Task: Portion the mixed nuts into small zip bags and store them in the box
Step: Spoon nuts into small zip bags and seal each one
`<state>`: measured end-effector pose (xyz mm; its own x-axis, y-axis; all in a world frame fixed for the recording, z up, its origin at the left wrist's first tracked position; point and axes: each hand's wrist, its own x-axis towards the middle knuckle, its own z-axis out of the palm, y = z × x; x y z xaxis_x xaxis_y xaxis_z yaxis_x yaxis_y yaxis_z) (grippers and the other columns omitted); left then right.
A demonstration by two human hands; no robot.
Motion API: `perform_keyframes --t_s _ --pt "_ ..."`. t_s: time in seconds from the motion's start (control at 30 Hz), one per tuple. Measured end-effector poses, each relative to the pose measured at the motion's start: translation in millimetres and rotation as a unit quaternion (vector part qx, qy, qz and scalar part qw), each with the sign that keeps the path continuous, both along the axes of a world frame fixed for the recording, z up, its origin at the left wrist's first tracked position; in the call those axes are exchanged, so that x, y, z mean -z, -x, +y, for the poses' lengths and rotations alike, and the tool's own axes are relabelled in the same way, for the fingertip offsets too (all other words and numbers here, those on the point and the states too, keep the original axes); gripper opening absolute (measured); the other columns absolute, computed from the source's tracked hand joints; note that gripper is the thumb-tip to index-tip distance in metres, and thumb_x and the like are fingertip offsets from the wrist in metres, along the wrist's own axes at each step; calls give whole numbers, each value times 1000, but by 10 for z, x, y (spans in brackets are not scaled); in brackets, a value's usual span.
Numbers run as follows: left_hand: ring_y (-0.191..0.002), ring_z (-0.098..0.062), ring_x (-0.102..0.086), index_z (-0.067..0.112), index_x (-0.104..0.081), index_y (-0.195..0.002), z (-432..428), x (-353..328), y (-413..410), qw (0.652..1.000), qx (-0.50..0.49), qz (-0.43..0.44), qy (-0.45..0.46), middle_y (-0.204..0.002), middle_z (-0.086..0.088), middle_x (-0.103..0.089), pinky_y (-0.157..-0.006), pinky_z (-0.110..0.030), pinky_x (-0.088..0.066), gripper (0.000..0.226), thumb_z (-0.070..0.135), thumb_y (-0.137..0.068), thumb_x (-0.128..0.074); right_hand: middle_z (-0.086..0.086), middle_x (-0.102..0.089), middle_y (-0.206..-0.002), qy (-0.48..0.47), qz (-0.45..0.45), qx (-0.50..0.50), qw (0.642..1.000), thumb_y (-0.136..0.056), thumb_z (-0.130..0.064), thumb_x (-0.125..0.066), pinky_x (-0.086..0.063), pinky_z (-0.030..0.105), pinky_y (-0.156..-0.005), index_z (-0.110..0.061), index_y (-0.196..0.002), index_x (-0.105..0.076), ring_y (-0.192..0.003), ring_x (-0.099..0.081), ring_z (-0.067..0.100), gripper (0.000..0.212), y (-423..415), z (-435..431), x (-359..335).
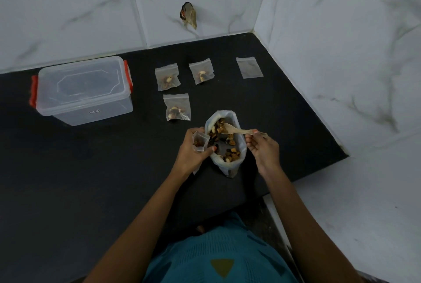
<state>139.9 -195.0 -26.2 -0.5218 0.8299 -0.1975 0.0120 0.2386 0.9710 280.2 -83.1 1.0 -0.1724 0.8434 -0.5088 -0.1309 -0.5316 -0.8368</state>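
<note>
At lower centre, the left hand point(193, 149) grips a small clear zip bag point(200, 142) partly filled with nuts. The right hand point(263, 146) pinches a pale wooden spoon point(241, 131) dipping into a rolled-down translucent plastic bag of mixed nuts point(225, 143). Above lie three filled zip bags point(177, 107), one flat empty bag point(249, 67), and, upper left, a lidded clear plastic box with red clips point(83, 90), all on a matte black counter point(91, 168) against white marbled tile walls point(341, 32).

On bench point(91, 168): nut bag point(230, 168). Behind it, three filled zip bags point(177, 107); behind-right, empty zip bag point(249, 67); well left-behind, box point(84, 90). Spoon point(237, 131) tip in nut bag, held zip bag point(200, 142) just left.
</note>
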Motion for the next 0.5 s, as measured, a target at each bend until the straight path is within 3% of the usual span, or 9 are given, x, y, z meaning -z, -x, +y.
perform_keyframes --t_s 0.2,0.37,0.5 --pt "-101 3 -46 15 -40 -123 12 -80 -8 1000 -13 19 -10 -113 14 -46 -73 3 -40 58 7 -76 -73 6 -61 -77 12 25 -3 1000 -92 -8 -50 -48 22 -70 -6 -87 -61 -71 -57 11 13 -96 -30 -119" --pt "-96 8 -48 21 -40 -114 44 -168 -31 999 -7 28 -20 -106 18 -46 -71 1 -42 53 6 -76 -72 3 -63 -77 -1 23 -15 1000 -92 -10 -51 -48 21 -68 -8 -90 -63 -73 -59 10 12 -175 -54 -232" --pt "-97 4 -49 23 -40 -112 75 -215 -58 999 -11 45 -21 -109 12 -48 -73 -1 -43 54 7 -74 -74 1 -64 -75 -3 48 -28 998 -92 -11 -51 -49 21 -68 -5 -97 -63 -71 -61 7 15 -196 -113 -416"
